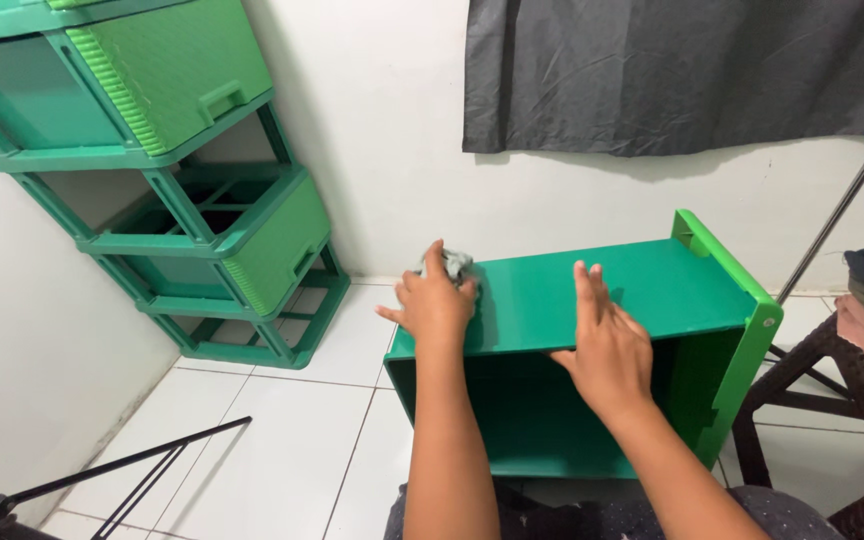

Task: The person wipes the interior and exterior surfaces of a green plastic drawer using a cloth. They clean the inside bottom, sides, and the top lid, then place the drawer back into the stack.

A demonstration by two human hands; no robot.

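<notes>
We've got a green plastic drawer [652, 285] tipped on its side on the white tiled floor [282, 430], smooth panel up, lighter green front at right. Our left hand [435, 303] is curled round a grey rag [455, 263], pressing it on the panel's far-left corner. Right hand [607, 350] lies flat, fingers straight & together, gripping nothing, on the near edge. Ribbed green drawer rack [202, 200] stands left by the wall; dark curtain [682, 70] above; woven chair [832, 400] w/ folded clothes right.

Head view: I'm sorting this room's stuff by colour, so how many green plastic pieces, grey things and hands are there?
Green plastic: 2, the drawer and the rack
Grey: 2, the rag and the curtain
Hands: 2, left hand and right hand
Total: 6
</notes>
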